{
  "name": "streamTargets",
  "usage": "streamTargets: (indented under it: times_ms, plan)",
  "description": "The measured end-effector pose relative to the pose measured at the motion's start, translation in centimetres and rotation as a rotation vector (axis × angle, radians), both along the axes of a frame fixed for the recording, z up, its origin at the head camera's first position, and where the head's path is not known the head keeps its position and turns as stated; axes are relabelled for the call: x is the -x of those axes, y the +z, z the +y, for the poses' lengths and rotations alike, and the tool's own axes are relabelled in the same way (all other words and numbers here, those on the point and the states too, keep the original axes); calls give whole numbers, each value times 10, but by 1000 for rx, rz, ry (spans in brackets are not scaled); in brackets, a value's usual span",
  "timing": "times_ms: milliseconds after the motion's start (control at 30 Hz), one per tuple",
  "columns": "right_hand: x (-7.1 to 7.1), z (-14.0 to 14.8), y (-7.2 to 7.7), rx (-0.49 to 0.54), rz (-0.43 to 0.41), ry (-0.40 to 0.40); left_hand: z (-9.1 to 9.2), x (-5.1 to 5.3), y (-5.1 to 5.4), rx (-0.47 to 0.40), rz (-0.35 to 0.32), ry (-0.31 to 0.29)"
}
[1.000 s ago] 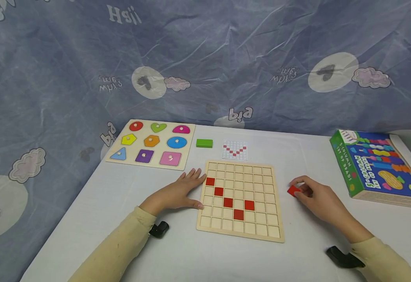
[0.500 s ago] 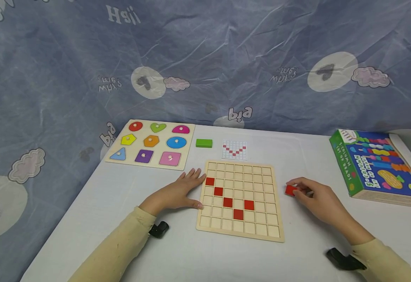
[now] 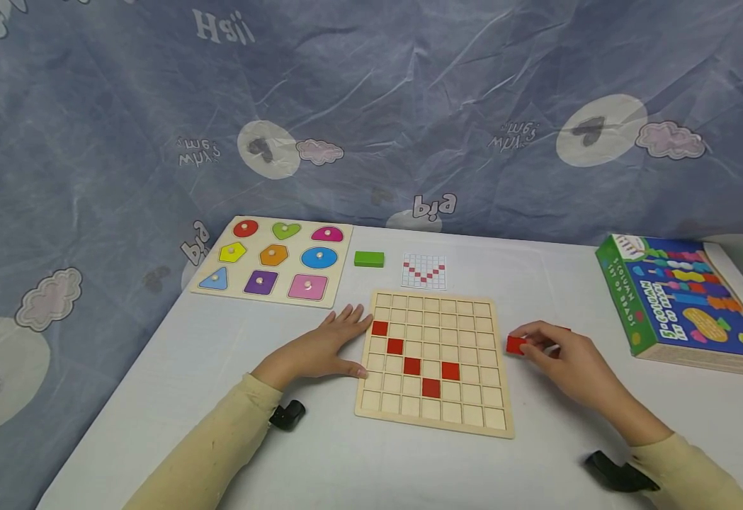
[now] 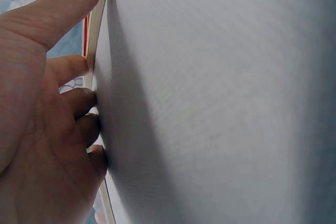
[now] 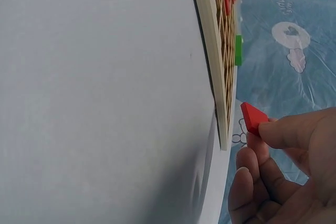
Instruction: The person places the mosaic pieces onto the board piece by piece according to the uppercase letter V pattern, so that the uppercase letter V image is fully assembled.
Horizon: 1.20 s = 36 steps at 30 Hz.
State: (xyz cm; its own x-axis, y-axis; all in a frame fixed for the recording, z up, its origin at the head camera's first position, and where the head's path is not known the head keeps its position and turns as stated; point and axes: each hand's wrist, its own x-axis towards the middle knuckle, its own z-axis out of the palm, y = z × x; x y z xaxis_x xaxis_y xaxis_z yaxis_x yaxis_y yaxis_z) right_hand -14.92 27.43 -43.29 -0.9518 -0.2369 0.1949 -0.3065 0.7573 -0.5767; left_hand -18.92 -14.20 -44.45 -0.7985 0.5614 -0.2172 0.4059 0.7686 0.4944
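A wooden grid board [image 3: 467, 423] lies on the white table, with several red square tiles [image 3: 412, 366] set in its cells on diagonals. My left hand [image 3: 320, 348] rests with spread fingers against the board's left edge, thumb and fingertips touching it. Just right of the board, my right hand [image 3: 578, 361] pinches a red tile [image 5: 253, 118] between thumb and fingers, tilted and apart from the board. A sliver of red [image 3: 562, 328] shows behind that hand; most of it is hidden. Behind the board lies a small pattern card [image 3: 423, 261] with red squares in a V.
A shape puzzle board [image 3: 290, 278] with knobbed pieces lies at the back left. Beside it sits a green block [image 3: 369, 259]. On the far right stands a bead set box [image 3: 690, 304]. A printed blue cloth [image 3: 371, 127] hangs behind the table.
My right hand has moved a little left toward the board with the red tile, whose tilt has changed. Red now shows behind that hand. The left hand has stayed in place.
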Motion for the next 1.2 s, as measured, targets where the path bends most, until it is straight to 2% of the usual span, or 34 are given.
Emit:
streamTargets:
  times_ms: [467,867,1200]
  plan:
    - [-2,-16,8,37,-47,17,0,2,-2,1,5,-8]
    - [-1,-33,3,50,-83,44,0,0,-1,-7,1,-7]
    - [0,-46,-3,48,-71,75,-1,1,-1,-8,7,-9]
